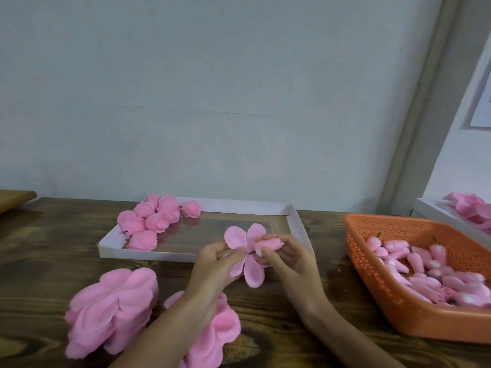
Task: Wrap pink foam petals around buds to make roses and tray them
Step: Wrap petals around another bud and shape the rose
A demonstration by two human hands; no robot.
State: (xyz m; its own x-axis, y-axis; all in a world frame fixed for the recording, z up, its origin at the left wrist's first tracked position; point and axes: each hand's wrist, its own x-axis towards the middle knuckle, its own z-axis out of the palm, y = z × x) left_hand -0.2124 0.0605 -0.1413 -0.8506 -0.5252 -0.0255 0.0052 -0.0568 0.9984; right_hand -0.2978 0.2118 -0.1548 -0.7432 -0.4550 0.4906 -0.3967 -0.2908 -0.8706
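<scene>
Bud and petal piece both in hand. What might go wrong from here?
The right hand holds the pink foam bud against the flat pink foam petal piece pinched by the left hand; thin foam may tear or wrap off-centre.
The left forearm lies over a stack of pink foam petals; lifting it could scatter them.
Pink foam roses crowd the far-left rim of the shallow white tray; one might roll out.

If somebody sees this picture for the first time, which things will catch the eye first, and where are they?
At the centre, the left hand pinches a flat pink petal piece while the right hand holds a bud against it. At the right stands an orange basket holding many loose buds; behind the hands, finished roses crowd the left end of a white tray. Thick petal stacks lie at the near left.
</scene>
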